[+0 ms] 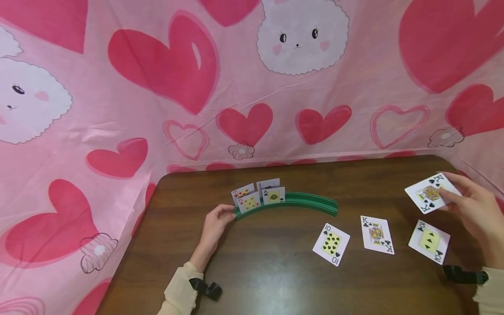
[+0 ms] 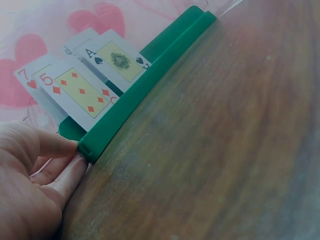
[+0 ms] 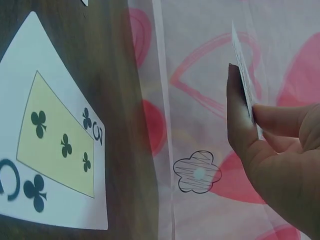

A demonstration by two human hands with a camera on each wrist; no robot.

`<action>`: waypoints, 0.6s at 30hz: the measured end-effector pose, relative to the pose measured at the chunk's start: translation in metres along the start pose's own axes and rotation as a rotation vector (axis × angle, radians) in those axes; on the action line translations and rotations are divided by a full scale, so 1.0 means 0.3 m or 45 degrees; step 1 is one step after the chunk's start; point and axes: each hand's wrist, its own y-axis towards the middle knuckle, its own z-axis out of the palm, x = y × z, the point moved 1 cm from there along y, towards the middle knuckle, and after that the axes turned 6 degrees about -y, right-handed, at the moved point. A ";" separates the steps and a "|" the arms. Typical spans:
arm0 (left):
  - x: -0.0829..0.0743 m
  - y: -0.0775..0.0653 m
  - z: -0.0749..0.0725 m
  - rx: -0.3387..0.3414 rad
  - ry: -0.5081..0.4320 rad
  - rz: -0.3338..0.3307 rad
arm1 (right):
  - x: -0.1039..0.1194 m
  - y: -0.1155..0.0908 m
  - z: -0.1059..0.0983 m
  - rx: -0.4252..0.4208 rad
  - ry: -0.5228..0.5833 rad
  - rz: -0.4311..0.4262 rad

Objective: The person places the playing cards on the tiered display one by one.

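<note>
At the left end of a curved green card holder [image 1: 311, 203], my left hand [image 1: 217, 218] pinches its tip between thumb and fingers. Cards stand in the holder: the seven of hearts [image 2: 31, 84], the five of diamonds [image 1: 250, 203], the ace of spades [image 1: 273, 195] and a partly hidden face card [image 1: 268, 183] behind the ace. Raised above the table's right side, my right hand [image 1: 474, 208] holds a king of spades [image 1: 427, 192] between thumb and fingers. That card appears edge-on in the right wrist view. Below it lies the three of clubs [image 1: 429, 242], face up.
Face up on the brown wooden table [image 1: 267, 271] lie the ten of spades [image 1: 331, 244] and the king of clubs [image 1: 376, 235], right of the holder. A pink cloth [image 1: 244, 92] with hearts hangs behind the table and along its sides.
</note>
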 end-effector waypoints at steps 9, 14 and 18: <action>0.000 -0.004 -0.001 0.003 0.003 -0.005 | 0.016 -0.004 0.036 -0.034 0.029 0.065; 0.000 -0.002 -0.005 0.003 0.009 0.001 | 0.028 0.001 0.056 -0.126 0.048 0.052; 0.003 0.000 -0.006 0.001 0.014 -0.002 | 0.037 0.002 0.064 -0.169 0.063 0.028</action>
